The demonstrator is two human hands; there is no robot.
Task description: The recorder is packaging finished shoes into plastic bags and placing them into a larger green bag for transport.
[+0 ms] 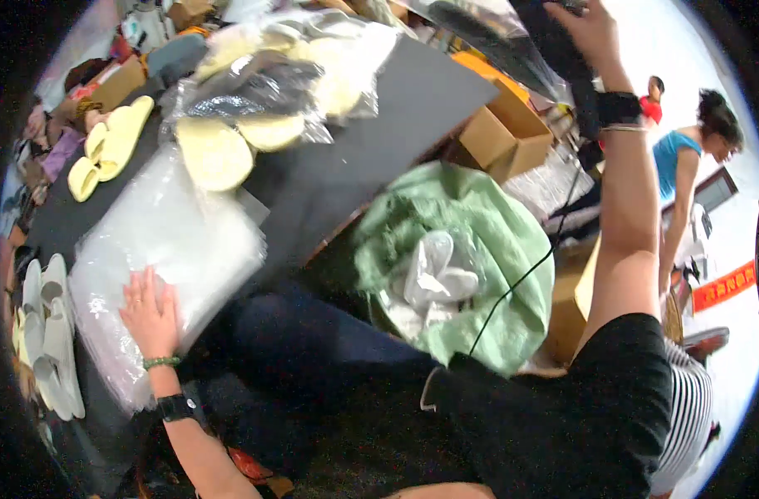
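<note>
My left hand (150,314) lies flat, fingers stretched, on a stack of clear plastic bags (180,220) at the table's near left. Raised to the far right, my right hand (594,35) has its fingers bent round a small dark part of a black object (554,41); the picture's edge cuts this off. Beyond the bags lie pale yellow slippers (215,154) and a grey pair in clear wrap (259,87). To the left sit unwrapped yellow slippers (117,141) and grey-white slippers (51,333).
A green woven sack (512,241) stands open beside the dark table (329,183), with bagged white slippers (442,270) inside. Behind it is an open cardboard box (504,133). A black cable (525,279) hangs across the sack. Two other people are at the right, one in blue (677,162).
</note>
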